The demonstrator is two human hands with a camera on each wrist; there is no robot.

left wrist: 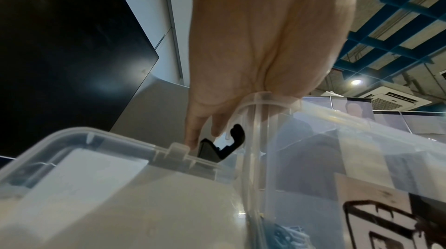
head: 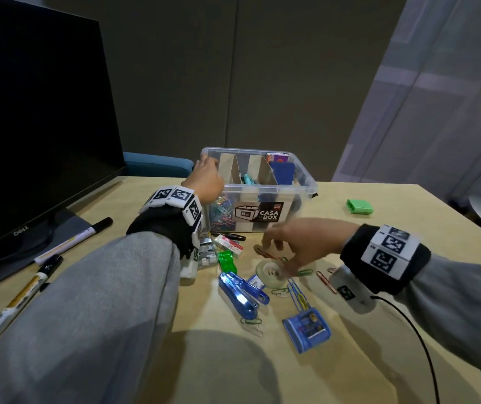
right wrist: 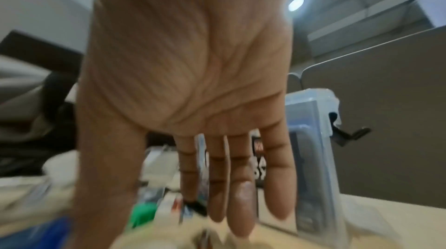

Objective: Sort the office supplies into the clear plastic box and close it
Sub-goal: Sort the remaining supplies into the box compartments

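- On the far left of the desk (head: 364, 360), well apart from both hands, two markers (head: 73, 243) lie beside the monitor (head: 35, 118), their long axes running from near-left to far-right; the left arm is the nearer one for those.
- At the left end of the clear plastic box (head: 306, 182), the left hand (head: 207, 179) curls over the rim corner. From the left wrist view its fingers (left wrist: 193, 135) hang down outside the wall by the black latch (left wrist: 231, 144), so I judge it is steadying the box, not carrying anything.
- Inside the box, cardboard dividers (head: 233, 167) make compartments side by side; coloured paper clips (head: 221, 214) fill the leftmost one. No lid shows on it, so closing is still to come.
- Just in front of the box lie small boxes of staples (head: 229, 244), a green piece (head: 227, 259), a blue stapler (head: 239, 293) and a roll of tape (head: 269, 272).
- Over that pile, the right hand (head: 297, 243) reaches with fingers (right wrist: 241, 186) straight and spread, pointing down and toward the box, holding nothing. The tape roll lies directly beneath its thumb side, and loose paper clips (head: 297, 293) lie just nearer the person.
- My judgement: the right hand is the nearer one for the clips, and the box stands beyond its fingertips, so a pick-up goes forward and left.
- Farther right, a green sharpener-like block (head: 360, 206) sits alone, well apart from the pile.
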